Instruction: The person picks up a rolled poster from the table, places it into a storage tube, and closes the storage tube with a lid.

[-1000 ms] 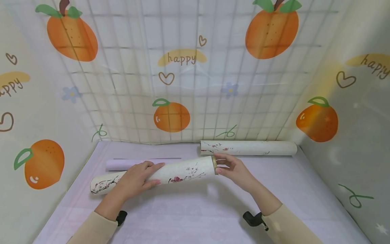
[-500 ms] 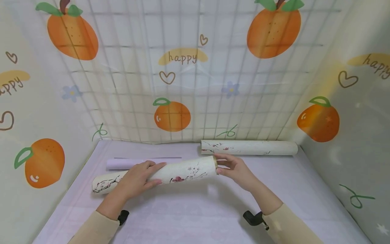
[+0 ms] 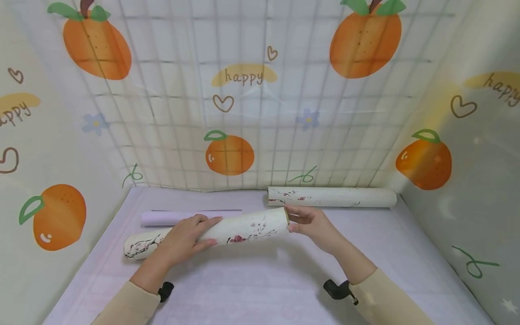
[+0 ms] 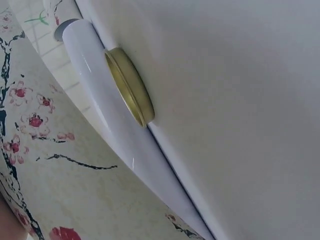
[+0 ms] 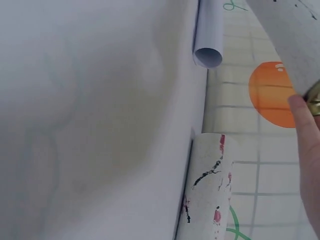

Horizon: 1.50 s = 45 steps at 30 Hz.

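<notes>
In the head view, a white paper tube (image 3: 249, 225) printed with plum blossom slants across the table, its right end higher. My left hand (image 3: 184, 239) grips it around the middle from above. At the right end, my right hand (image 3: 317, 229) pinches a gold metal cap (image 5: 314, 102), with the thumb and fingers around its edge; only a thin gold rim shows in the head view. The left wrist view reveals another gold cap (image 4: 134, 90) on the table beyond the tube, out of sight in the head view.
A second blossom-printed tube (image 3: 331, 197) lies along the back edge at right. Behind my left hand is a rolled pale lilac sheet (image 3: 156, 219), its hollow end visible in the right wrist view. Fruit-printed walls (image 3: 248, 122) enclose the table (image 3: 260, 289) on three sides.
The gold cap has gone further into the tube's right end, so less of its rim shows. The tube has shifted slightly right; both hands keep their hold.
</notes>
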{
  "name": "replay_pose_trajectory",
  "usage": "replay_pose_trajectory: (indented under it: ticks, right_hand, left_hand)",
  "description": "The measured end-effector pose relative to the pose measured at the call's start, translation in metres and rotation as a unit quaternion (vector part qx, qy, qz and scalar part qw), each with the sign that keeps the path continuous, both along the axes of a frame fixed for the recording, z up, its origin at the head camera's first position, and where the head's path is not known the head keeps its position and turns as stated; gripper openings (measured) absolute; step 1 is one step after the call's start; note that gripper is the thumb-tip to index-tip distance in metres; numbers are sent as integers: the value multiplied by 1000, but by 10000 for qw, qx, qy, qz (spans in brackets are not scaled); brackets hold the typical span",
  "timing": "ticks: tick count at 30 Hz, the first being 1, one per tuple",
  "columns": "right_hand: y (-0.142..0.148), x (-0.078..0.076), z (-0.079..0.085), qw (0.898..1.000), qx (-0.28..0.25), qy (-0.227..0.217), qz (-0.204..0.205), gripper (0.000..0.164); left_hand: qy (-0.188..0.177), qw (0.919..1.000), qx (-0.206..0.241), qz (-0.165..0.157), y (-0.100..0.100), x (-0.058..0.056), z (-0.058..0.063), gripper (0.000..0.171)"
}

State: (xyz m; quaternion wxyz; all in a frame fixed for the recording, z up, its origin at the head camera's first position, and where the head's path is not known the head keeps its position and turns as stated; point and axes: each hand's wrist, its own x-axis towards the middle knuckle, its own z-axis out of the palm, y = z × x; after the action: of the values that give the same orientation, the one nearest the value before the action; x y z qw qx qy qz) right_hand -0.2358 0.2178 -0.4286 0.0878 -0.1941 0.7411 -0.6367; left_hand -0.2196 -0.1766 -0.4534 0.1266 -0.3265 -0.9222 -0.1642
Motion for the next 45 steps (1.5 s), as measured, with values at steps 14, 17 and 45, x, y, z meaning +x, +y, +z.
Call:
replay_pose_trajectory:
  ticks: [14, 17, 45]
  right_hand:
    - [-15, 1, -5, 9961, -870, 115, 89, 68]
    - [-18, 2, -2, 9937, -1103, 188, 94, 69]
    - [-18, 7, 3, 9995, -226, 210, -78, 59]
  left_hand:
    - [75, 9999, 139, 43, -5, 4, 4, 62]
    - [56, 9997, 249, 33, -5, 4, 7, 62]
    - [-182, 9997, 176, -38, -9, 0, 4, 61]
